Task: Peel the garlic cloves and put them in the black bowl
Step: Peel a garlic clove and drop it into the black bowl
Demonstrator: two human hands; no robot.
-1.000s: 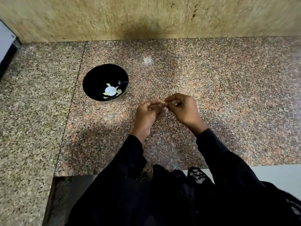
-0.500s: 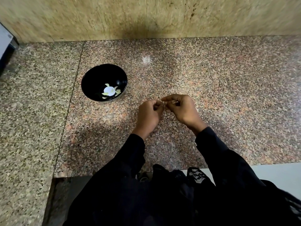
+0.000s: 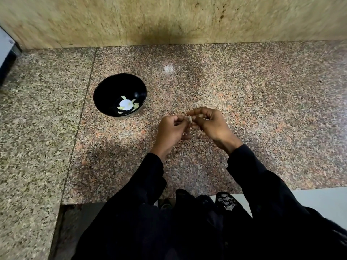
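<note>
Nearest you, your black sleeves (image 3: 253,175) ran up from the counter's front edge to the hands, which met right of the bowl (image 3: 119,94) and a little nearer you. Over the last second very little had shifted: the hands stayed together at that same spot, only turning slightly about the clove (image 3: 190,119). I take that to mean the skin was still being worked off and no new clove had gone in.

Your left hand (image 3: 171,130) was curled, its thumb and forefinger pinching the clove. Your right hand (image 3: 208,122) was curled too, fingertips nipping at the clove from the other side; a pale bit showed inside its fingers, though whether skin or clove I could not tell. The clove itself was small, pale and slim, mostly hidden between the fingertips.

The counter (image 3: 244,91) under them was speckled pink-grey granite, polished, with a seam running just left of the bowl. The bowl was round, glossy black, with pale yellowish pieces at its bottom round a white glare. Behind the bowl rose a mottled tan stone wall (image 3: 131,21).
</note>
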